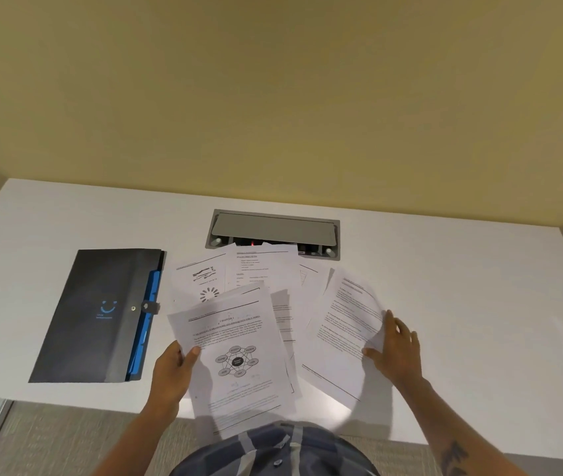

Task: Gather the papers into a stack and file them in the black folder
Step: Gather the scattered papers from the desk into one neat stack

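Several printed white papers lie fanned over the middle of the white table (pixel 445 286). My left hand (pixel 173 369) pinches the left edge of a small stack of papers (pixel 235 359), its top sheet bearing a circular diagram. My right hand (pixel 398 345) lies on the right edge of a text sheet (pixel 345 321), which curls up slightly under the fingers. More loose sheets (pixel 259 269) sit behind, overlapping one another. The black folder (pixel 94 314) lies shut to the left, with a blue smile logo, a snap strap and blue dividers along its right edge.
A grey cable hatch (pixel 273 230) is set into the table behind the papers, and the rearmost sheets overlap its front. A yellow wall rises behind the table. The held stack hangs over the table's near edge, above my checked shirt (pixel 273 451).
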Available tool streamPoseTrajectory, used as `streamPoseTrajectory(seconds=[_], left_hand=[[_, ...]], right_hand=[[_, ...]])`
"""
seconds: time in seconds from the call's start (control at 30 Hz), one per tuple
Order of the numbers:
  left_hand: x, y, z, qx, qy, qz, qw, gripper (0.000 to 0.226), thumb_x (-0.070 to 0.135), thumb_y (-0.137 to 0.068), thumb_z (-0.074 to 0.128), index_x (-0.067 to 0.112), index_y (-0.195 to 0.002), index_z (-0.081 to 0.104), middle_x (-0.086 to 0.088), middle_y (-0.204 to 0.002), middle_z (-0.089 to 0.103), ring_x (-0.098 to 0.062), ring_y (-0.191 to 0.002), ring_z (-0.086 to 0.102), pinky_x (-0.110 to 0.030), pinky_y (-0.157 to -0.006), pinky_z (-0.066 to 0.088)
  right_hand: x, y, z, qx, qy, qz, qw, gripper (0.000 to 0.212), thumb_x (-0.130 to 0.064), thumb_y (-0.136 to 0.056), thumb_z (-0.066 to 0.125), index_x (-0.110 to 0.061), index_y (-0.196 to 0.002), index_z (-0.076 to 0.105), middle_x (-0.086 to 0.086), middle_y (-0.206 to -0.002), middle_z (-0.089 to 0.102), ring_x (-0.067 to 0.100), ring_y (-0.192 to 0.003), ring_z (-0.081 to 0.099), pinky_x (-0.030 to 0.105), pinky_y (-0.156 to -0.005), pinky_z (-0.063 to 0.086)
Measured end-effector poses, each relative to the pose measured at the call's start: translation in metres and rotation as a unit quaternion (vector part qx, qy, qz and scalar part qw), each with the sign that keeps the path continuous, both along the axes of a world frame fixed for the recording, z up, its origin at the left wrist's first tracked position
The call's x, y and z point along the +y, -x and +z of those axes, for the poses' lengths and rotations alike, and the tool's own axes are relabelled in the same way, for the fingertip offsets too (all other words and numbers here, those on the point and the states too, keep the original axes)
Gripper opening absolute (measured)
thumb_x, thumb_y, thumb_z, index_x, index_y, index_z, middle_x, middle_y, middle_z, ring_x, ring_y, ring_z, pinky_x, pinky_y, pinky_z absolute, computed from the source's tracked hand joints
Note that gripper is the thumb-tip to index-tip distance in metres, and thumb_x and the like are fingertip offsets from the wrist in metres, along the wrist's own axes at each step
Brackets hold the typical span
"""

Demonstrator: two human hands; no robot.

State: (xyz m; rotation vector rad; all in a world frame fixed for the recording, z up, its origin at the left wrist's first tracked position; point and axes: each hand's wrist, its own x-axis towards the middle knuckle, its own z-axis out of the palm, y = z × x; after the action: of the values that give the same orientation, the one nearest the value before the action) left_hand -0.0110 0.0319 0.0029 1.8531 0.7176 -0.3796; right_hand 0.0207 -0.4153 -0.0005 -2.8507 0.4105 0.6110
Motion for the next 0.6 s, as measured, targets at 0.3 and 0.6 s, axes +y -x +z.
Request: streamPoseTrajectory(seconds=[0.3,0.6], left_hand=[[-0.012,-0.003,0.007,-0.008,0.013,0.012,1.0,0.019,0.023,-0.106,0.064,0.018,-0.124,0.061,-0.004,-0.114,0.075,-0.032,-0.101,0.072,-0.047,-0.085,0.063],[-0.015,-0.02,0.029,-0.018,0.084,0.045,0.995,0.025,0.026,-0.101,0.071,0.019,-0.125,0.066,-0.005,-0.113,0.081,-0.034,-0.102,0.077,-0.06,-0.095,0.063]], right_hand=[[0.02,0.025,-0.013,-0.079,-0.221,-0.313,0.92,0.074,-0.008,-0.083,0.088,-0.004,-0.146,0.05,0.021,-0.135,0.067,0.047,-0.123,0.065,0.053,-0.098,0.06],[-0.01,0.027,0.006,-0.156,-0.373,-0.304,0.863,0.032,-0.019,-0.095,0.08,-0.016,-0.126,0.074,0.003,-0.11,0.079,0.023,-0.098,0.077,0.031,-0.08,0.061]])
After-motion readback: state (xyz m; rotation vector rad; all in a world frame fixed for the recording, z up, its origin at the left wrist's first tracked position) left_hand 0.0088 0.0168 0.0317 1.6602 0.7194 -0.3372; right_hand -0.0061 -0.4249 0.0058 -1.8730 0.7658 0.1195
